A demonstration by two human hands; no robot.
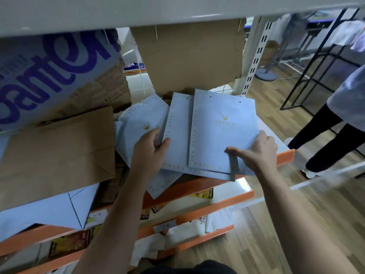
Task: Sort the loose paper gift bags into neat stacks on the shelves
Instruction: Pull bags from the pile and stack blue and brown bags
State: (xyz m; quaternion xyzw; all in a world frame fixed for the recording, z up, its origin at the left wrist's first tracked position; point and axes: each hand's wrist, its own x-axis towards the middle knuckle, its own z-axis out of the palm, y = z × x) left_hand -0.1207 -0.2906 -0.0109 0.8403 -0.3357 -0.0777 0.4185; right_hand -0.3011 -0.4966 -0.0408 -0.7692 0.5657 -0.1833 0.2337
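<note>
The shelf (285, 156) runs across in front of me, its orange lip out toward 4 o'clock. A printed box (49, 76) fills 10 o'clock, and a brown bag (59, 155) lies flat below it at 9 o'clock. The blue bags (177, 135) lie fanned and askew at 12 o'clock. Some hang over the lip, and they are not yet a stack. My right hand (260, 151) grips the top bag (223, 131) at its 4 o'clock corner, thumb on the face and fingers round the edge. My left hand (150, 147) pinches the edge of the blue bags at 11 o'clock. I judge this is the gathering step, drawing the blue ones together. Next I need to slide them onto one another, square their edges, and set them back from the lip so nothing slips off
</note>
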